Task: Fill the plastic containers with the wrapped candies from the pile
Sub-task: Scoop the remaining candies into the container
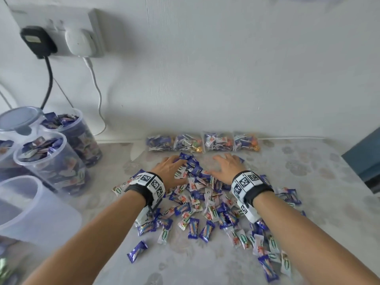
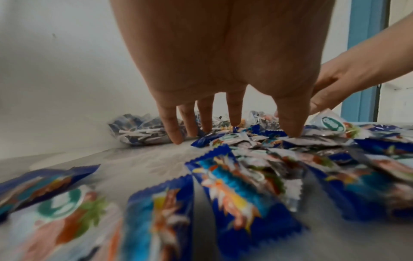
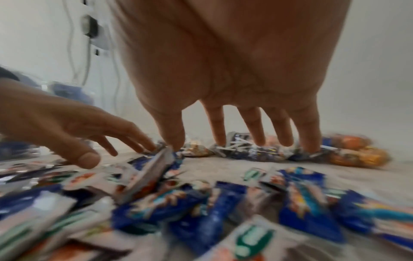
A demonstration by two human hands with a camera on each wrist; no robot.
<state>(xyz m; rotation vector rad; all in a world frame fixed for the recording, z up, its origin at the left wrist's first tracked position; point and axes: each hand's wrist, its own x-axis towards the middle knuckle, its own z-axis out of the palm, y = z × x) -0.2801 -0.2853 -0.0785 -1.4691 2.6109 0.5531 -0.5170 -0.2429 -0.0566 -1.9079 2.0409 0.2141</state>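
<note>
At counter's left: two containers (image 1: 55,159) brimful w/ candies, one lidded, one empty container (image 1: 30,210) nearest. Pile of wrapped candies (image 1: 205,202) remains large, centre counter. Left hand (image 1: 172,169) and right hand (image 1: 228,168): grip released, fingers spread on pile's far edge. Est. past halfway.

A white wall (image 1: 226,68) rises behind the pale, floral-patterned bench (image 1: 308,182). At ten o'clock a double socket (image 1: 59,31) holds a black plug (image 1: 38,41) and a white one (image 1: 79,41). A blue panel (image 1: 366,159) stands at three o'clock.

Spread left hand (image 2: 225,70) over candies (image 2: 257,176)
</note>
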